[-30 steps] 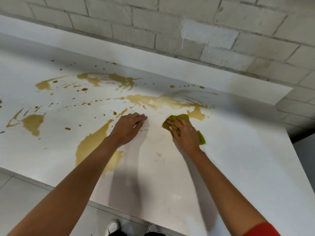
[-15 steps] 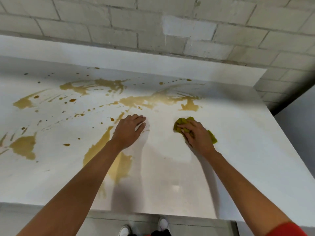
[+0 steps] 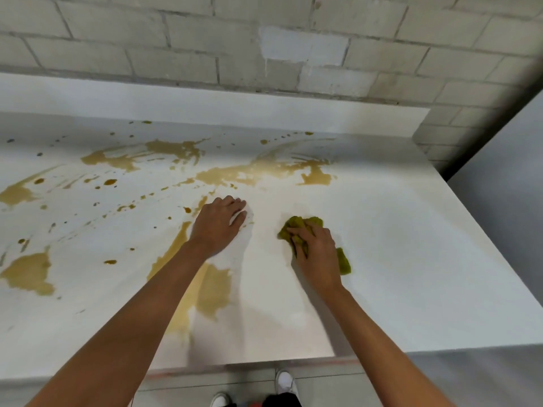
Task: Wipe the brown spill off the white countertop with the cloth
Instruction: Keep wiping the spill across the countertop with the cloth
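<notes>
Cloth (image 3: 305, 227) — a crumpled yellow-green rag — lies on the white desk (image 3: 411, 259) under the right hand (image 3: 318, 255), which presses down on it with fingers curled over the bunched fabric; part of the rag pokes out ahead of the fingertips and another bit shows beside the wrist on the outer side. The left hand (image 3: 219, 226) rests flat on the desk just beside it, palm down, fingers together and empty, with a bare white strip of surface between the two hands. Brown spill (image 3: 264, 174) spreads widely: a long streaked band runs across the far side of the desk beyond both hands, well apart from the cloth, and a bigger puddle (image 3: 211, 292) sits beneath the left forearm, nearer the front edge. More blotches and droplets (image 3: 29, 273) scatter off to the left. The patch directly around the cloth looks clean — the right part of the desk carries no stain. A grey block wall (image 3: 264, 39) rises behind, and white shoes (image 3: 285, 380) show on the floor below the desk's front edge.
</notes>
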`<state>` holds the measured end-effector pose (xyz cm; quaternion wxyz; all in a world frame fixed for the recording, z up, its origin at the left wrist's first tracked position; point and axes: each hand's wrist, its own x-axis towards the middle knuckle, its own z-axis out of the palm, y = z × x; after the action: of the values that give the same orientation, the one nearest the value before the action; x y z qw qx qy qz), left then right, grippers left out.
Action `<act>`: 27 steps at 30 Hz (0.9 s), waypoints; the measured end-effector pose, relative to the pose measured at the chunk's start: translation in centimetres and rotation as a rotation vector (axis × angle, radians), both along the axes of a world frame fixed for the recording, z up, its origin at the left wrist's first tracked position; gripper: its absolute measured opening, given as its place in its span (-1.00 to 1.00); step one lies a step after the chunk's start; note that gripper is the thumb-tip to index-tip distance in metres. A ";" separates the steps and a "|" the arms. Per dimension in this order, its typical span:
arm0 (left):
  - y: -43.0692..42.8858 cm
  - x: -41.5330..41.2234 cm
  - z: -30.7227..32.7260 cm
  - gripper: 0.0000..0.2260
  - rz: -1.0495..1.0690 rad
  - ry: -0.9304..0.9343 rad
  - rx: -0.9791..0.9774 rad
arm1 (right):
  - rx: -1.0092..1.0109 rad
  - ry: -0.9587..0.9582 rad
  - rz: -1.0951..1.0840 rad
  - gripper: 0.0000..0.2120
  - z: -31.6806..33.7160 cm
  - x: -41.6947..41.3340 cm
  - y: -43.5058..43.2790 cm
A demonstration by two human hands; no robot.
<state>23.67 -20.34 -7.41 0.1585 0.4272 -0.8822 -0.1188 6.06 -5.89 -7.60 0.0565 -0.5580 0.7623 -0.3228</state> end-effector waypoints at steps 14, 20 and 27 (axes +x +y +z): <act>0.2 0.2 -0.1 -0.68 -0.003 0.040 0.016 | 0.022 0.121 0.071 -0.76 0.3 -2.2 0.0; 0.3 -0.3 -0.1 -0.70 0.025 0.044 0.009 | 0.055 0.089 0.122 -0.74 0.9 0.6 -3.9; 0.3 -0.4 0.1 -0.71 0.025 0.032 -0.004 | 0.050 0.047 0.292 -0.75 0.6 -1.3 1.1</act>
<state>23.24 -20.04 -7.27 0.1752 0.4360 -0.8743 -0.1218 4.81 -4.75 -6.96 0.0988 -0.6687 0.6821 -0.2791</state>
